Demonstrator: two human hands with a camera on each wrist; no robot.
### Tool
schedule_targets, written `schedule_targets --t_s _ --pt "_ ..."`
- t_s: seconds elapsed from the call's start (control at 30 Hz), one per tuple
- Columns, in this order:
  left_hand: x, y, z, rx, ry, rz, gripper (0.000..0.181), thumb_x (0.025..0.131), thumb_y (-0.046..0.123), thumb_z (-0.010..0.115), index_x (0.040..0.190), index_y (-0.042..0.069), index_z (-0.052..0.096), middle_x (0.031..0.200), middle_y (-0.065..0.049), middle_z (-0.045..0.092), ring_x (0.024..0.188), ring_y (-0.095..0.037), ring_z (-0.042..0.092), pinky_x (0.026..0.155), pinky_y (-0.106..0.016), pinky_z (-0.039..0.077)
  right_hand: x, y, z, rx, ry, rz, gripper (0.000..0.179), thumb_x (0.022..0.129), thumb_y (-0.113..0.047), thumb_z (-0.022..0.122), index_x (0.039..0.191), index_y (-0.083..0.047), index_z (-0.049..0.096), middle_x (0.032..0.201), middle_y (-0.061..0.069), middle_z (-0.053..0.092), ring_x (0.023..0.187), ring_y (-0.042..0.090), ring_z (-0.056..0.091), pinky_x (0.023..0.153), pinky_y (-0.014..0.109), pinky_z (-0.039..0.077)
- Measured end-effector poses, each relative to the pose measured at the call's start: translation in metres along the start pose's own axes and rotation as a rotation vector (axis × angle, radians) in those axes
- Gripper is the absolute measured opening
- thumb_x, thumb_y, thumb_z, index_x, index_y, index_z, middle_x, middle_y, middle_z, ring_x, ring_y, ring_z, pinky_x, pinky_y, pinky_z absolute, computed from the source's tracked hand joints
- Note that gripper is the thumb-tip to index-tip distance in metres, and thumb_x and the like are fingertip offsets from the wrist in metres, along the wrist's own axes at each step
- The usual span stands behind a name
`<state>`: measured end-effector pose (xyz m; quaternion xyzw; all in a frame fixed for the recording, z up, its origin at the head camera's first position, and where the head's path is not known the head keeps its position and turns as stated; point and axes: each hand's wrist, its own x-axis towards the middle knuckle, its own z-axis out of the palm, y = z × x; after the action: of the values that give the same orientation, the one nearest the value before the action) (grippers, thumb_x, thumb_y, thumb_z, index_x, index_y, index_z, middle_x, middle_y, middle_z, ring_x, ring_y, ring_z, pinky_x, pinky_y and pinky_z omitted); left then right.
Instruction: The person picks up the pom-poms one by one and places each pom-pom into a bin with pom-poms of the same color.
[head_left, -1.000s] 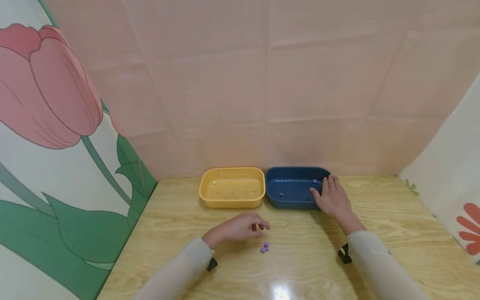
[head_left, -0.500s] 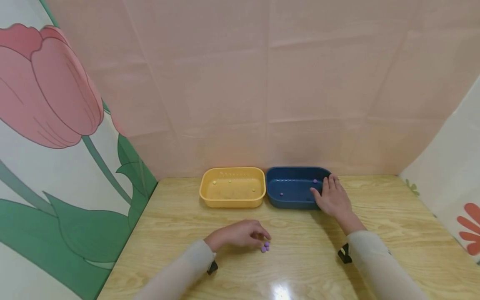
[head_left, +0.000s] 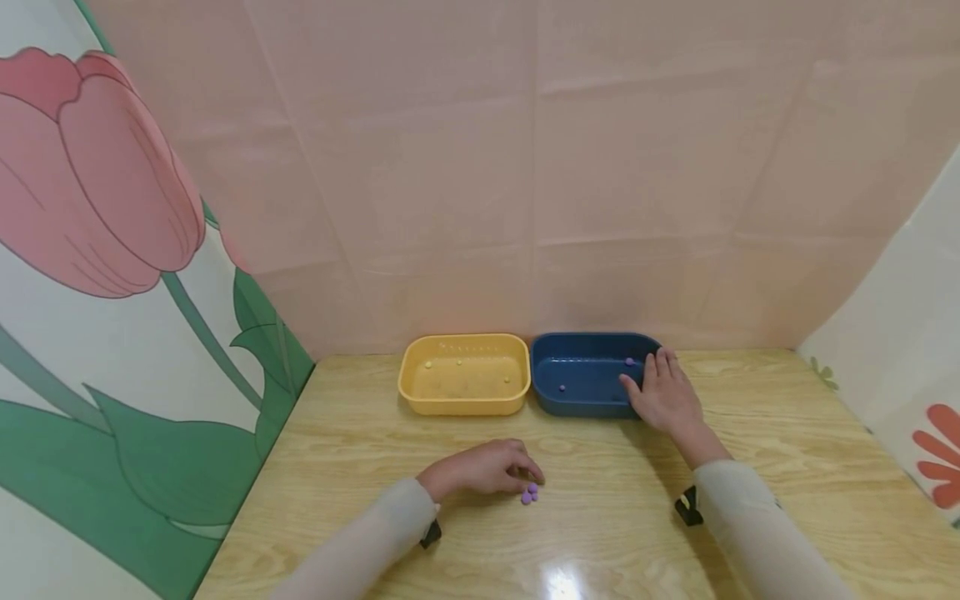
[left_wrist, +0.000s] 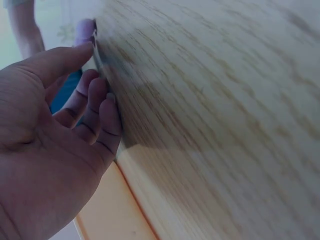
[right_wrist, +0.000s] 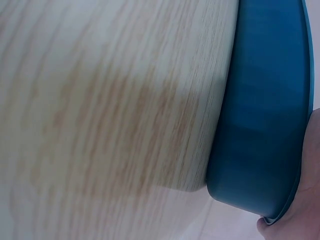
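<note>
Three small purple balls (head_left: 529,493) lie clustered on the wooden table. My left hand (head_left: 487,468) reaches them from the left, its thumb and a fingertip close about one ball. Purple also shows just past the thumb tip (left_wrist: 86,49) in the left wrist view; whether the ball is pinched cannot be made out. At the right end of the blue tray (head_left: 577,408), my right hand (head_left: 666,398) rests on the rim with straight fingers and the thumb spread over the tray. In the right wrist view only part of that hand (right_wrist: 300,210) appears, against the rim.
A yellow tray (head_left: 461,407) stands left of the blue one, with several small pale yellow balls inside. Inside the blue tray lie a purple ball (head_left: 629,362) and a smaller purple ball (head_left: 562,388). A pink cloth (head_left: 480,208) hangs behind the table.
My left hand has come down toward the purple balls, and its thumb and fingertips have drawn closer together there. The right hand stays on the blue tray's rim; the balls have not visibly moved.
</note>
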<state>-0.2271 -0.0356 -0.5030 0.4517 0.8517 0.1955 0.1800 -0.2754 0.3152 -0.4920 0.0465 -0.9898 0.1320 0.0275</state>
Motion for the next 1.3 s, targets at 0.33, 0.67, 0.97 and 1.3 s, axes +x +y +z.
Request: schedule_targets --t_s 0.33,0.67,0.97,1.3 --pt "0.0008 0.0061 -0.0004 -0.017 0.000 -0.001 0.020 0.098 0.019 0.069 0.116 0.025 0.077 0.094 0.011 0.056 0.085 0.003 0.050 0.078 -0.012 0.043 -0.0009 -0.0008 -0.0013 -0.013 -0.001 -0.011 0.088 0.108 -0.055 0.023 0.150 0.022 0.013 0.159 0.042 0.004 0.149 0.055 0.002 0.121 0.062 0.008" --pt "0.0028 0.0065 0.0015 -0.101 -0.001 -0.023 0.016 0.096 0.024 0.071 0.110 0.023 0.077 0.095 0.013 0.056 0.090 0.006 0.053 0.081 -0.014 0.045 -0.0022 -0.0008 -0.0009 -0.014 -0.001 -0.011 0.090 0.108 -0.056 0.022 0.150 0.022 0.013 0.159 0.042 0.004 0.149 0.055 0.002 0.121 0.061 0.007" --pt "0.0051 0.0067 -0.0013 -0.148 0.051 -0.083 0.005 0.096 0.021 0.071 0.093 0.022 0.068 0.090 0.014 0.060 0.083 0.001 0.055 0.077 -0.017 0.048 -0.0009 0.0005 0.0003 -0.012 0.000 -0.002 0.089 0.108 -0.056 0.021 0.151 0.021 0.013 0.159 0.041 0.002 0.149 0.054 0.001 0.121 0.062 0.007" --pt "0.0102 0.0084 -0.0068 -0.190 0.145 -0.138 0.011 0.093 0.012 0.072 0.094 0.020 0.064 0.082 0.011 0.060 0.076 -0.001 0.055 0.068 -0.018 0.049 -0.0006 -0.0001 -0.0007 -0.008 -0.007 -0.009 0.089 0.108 -0.056 0.020 0.151 0.021 0.012 0.160 0.041 0.001 0.149 0.054 -0.001 0.121 0.061 0.005"
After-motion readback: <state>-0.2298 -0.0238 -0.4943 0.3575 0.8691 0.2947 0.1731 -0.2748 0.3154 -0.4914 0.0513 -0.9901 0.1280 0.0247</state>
